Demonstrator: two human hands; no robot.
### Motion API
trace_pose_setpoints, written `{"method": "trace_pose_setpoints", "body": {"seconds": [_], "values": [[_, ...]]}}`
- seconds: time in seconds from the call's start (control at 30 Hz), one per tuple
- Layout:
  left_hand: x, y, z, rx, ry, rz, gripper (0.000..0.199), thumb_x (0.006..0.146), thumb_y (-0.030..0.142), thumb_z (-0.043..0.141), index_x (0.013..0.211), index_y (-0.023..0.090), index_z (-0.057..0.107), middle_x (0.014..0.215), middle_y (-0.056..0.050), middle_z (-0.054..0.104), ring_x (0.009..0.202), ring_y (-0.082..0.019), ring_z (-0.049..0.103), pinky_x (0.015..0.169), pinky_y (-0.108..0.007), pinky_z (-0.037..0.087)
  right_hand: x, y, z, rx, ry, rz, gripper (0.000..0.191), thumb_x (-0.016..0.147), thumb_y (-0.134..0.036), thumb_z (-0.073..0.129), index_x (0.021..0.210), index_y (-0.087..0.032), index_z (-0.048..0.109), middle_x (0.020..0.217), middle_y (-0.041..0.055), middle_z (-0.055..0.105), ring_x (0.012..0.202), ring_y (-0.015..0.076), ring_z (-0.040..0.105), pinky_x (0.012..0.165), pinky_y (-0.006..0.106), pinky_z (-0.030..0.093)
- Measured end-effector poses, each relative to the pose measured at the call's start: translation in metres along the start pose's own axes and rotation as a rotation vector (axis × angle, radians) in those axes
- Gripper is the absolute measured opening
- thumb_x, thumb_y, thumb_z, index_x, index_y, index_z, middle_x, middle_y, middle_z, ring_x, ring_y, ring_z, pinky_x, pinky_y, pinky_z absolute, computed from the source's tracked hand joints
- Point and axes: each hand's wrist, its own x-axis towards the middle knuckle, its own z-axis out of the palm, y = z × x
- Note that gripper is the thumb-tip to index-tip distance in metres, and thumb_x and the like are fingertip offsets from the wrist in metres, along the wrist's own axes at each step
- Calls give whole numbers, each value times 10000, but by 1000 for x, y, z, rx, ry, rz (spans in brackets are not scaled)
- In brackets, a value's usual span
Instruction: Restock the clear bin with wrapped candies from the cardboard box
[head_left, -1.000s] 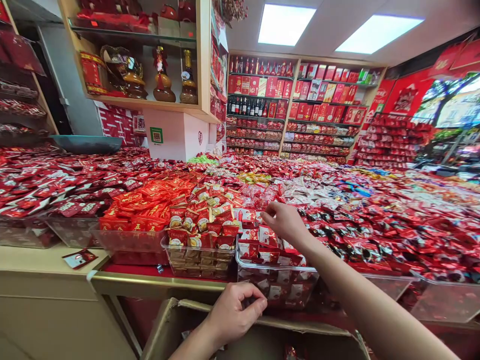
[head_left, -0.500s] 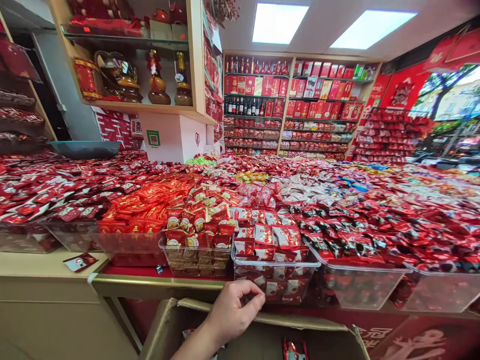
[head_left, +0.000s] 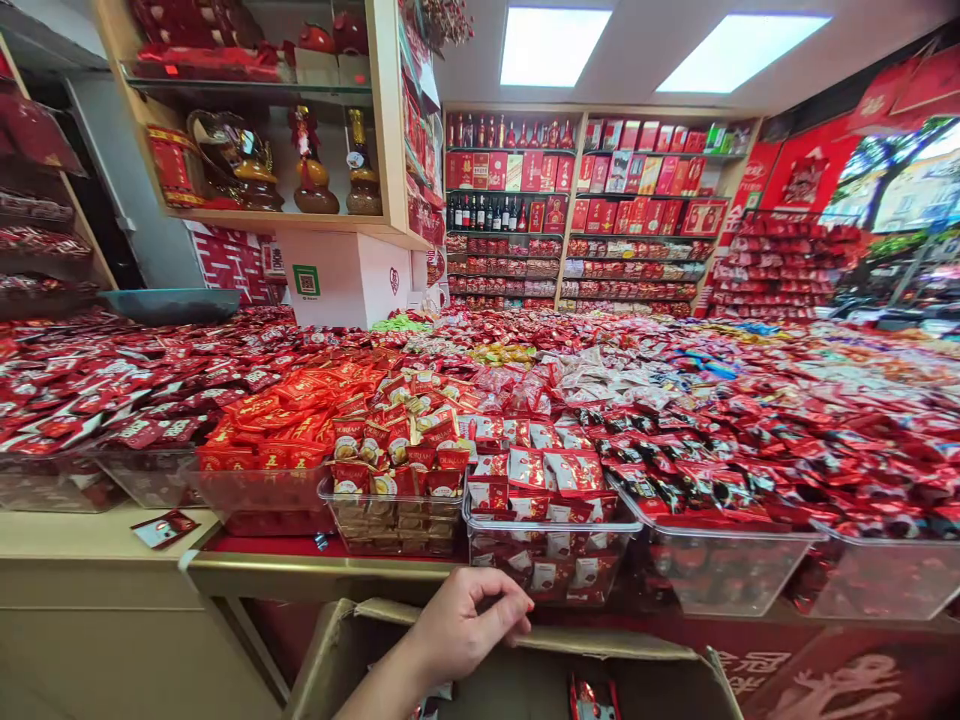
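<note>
Well, starting left of the open cardboard box (head_left: 600, 648), a small printed card (head_left: 163, 529) lies on the beige counter (head_left: 90, 535), and farther back on that side a green QR code sign (head_left: 306, 281) hangs on a pink pillar (head_left: 352, 285), its small print too tiny for me to read. Just beyond the box's left corner sits a clear plastic bin (head_left: 394, 510) of red-and-gold wrapped sweets, their labels also unreadable. My left hand (head_left: 469, 610) hangs right over the box's far flap, fingers (head_left: 495, 600) loosely curled; I can't tell whether they pinch anything. It is just in front of the next bin (head_left: 551, 565), packed with red-and-white packets. My right hand is out of view, so I can't say how it stands. Inside the box, a red foil packet (head_left: 592, 700) lies along the picture's lower edge. Right of the box, pale characters reading 金冠 run across a red counter front (head_left: 825, 665).
</note>
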Motion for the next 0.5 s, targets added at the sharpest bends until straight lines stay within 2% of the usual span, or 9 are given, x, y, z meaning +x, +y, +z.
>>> {"method": "trace_pose_setpoints", "body": {"seconds": [0.1,0.17,0.23,0.3,0.37,0.5], "values": [[0,0,-7,-184,-58,-15,589,798,601,333,840,115,663,703,-81,669,564,-138,574,485,-206,376,-6,-12,-9,8,70,6,204,712,-304,631,898,-225,600,834,5,641,752,193,594,652,297,471],[-1,1,-10,-191,-63,2,632,755,653,351,945,129,648,737,-73,664,571,-143,573,484,-211,385,-3,-18,-19,97,162,-2,231,723,-276,612,946,-236,566,872,8,626,788,189,586,698,297,464],[0,2,-11,-178,-57,9,589,706,610,500,1057,147,599,799,-63,656,620,-156,575,515,-224,425,3,-18,-27,298,233,-11,289,727,-253,605,999,-243,505,945,24,587,794,169,580,674,293,481],[1,3,-8,-178,-60,9,506,706,507,583,1064,149,596,815,-57,645,658,-163,568,544,-241,458,8,-13,-29,516,279,8,363,669,-256,668,974,-238,471,924,23,573,728,153,584,571,268,498],[3,3,-4,-174,-63,10,389,761,445,547,975,134,641,789,-52,635,658,-160,561,559,-253,473,11,-5,-27,643,353,69,391,615,-268,717,913,-220,469,848,12,591,667,139,582,511,247,497],[4,5,2,-144,-49,-2,361,794,439,500,840,122,667,702,-26,622,569,-131,561,521,-232,452,10,7,-22,735,450,126,352,583,-271,748,826,-172,514,726,3,624,608,115,568,480,214,490]]}}
